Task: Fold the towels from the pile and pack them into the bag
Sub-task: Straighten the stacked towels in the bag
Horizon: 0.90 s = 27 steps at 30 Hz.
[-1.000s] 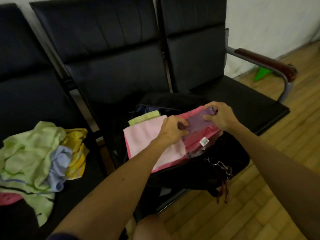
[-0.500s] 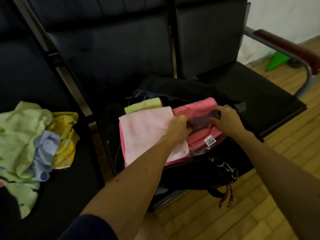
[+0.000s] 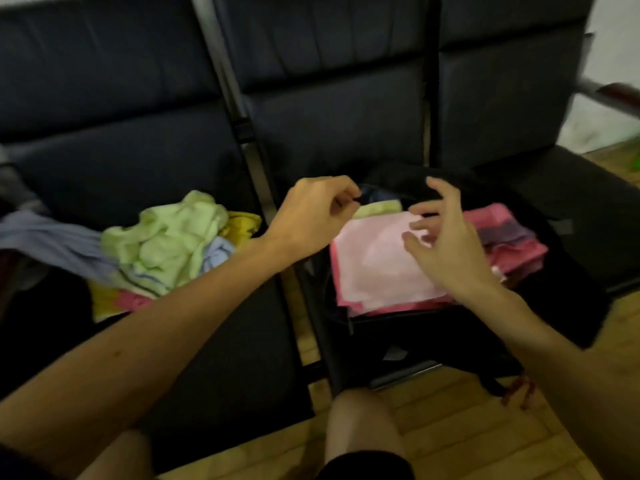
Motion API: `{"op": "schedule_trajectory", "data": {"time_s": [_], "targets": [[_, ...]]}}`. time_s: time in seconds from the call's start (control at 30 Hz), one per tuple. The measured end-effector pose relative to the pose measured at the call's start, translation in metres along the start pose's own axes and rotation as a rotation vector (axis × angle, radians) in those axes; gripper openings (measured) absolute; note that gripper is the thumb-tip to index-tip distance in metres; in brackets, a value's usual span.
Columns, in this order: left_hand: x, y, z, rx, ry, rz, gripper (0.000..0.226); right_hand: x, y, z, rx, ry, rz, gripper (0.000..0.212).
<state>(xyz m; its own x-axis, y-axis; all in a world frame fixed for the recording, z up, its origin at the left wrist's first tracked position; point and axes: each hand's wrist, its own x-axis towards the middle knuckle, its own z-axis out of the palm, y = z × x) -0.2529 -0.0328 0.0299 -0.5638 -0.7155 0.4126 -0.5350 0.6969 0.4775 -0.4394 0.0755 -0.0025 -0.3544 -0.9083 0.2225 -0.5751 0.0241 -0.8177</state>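
A black bag (image 3: 433,327) lies open on the middle seat. Folded towels fill it: a light pink one (image 3: 374,265) on top, a pale green one (image 3: 377,207) behind it, and a pink and purple stack (image 3: 509,237) to the right. My right hand (image 3: 446,244) hovers over the light pink towel with spread fingers, holding nothing. My left hand (image 3: 311,216) hangs at the bag's left edge with loosely curled fingers and nothing visible in them. The pile of unfolded towels (image 3: 166,244), green, blue, yellow and pink, lies on the left seat.
A row of dark padded chairs (image 3: 329,116) runs across the view, with a brown armrest (image 3: 620,93) at the far right. A wooden floor (image 3: 450,427) lies in front. My knee (image 3: 360,427) is just below the bag. A red tag (image 3: 519,393) hangs from the bag's front.
Both hands have let go of the purple towel in the bag and lifted off it, moving left. The view has swung left, showing more of the pile.
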Motion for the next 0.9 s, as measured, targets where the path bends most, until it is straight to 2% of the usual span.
{"op": "schedule_trajectory", "data": {"time_s": [0.07, 0.17, 0.23, 0.37, 0.5, 0.63, 0.9], "targets": [[-0.051, -0.022, -0.040, 0.034, 0.061, -0.081, 0.014, -0.033, -0.025, 0.054, 0.164, -0.082, 0.013, 0.079], [-0.132, -0.069, -0.080, 0.072, 0.097, -0.339, 0.009, -0.078, -0.048, 0.140, 0.289, -0.255, 0.039, 0.074], [-0.183, -0.108, -0.091, 0.078, 0.091, -0.532, 0.003, -0.101, -0.057, 0.192, 0.281, -0.366, 0.057, 0.063], [-0.253, -0.171, -0.077, 0.097, -0.025, -0.818, 0.008, -0.116, -0.068, 0.266, 0.169, -0.570, 0.113, 0.023], [-0.276, -0.217, -0.056, -0.002, -0.070, -1.006, 0.008, -0.104, -0.076, 0.324, 0.053, -0.655, 0.195, 0.014], [-0.269, -0.244, -0.035, -0.047, -0.114, -1.081, 0.018, -0.087, -0.073, 0.371, -0.017, -0.669, 0.256, 0.033], [-0.231, -0.294, -0.009, -0.061, -0.130, -0.993, 0.026, -0.043, -0.052, 0.441, 0.053, -0.668, 0.423, 0.052]]}}
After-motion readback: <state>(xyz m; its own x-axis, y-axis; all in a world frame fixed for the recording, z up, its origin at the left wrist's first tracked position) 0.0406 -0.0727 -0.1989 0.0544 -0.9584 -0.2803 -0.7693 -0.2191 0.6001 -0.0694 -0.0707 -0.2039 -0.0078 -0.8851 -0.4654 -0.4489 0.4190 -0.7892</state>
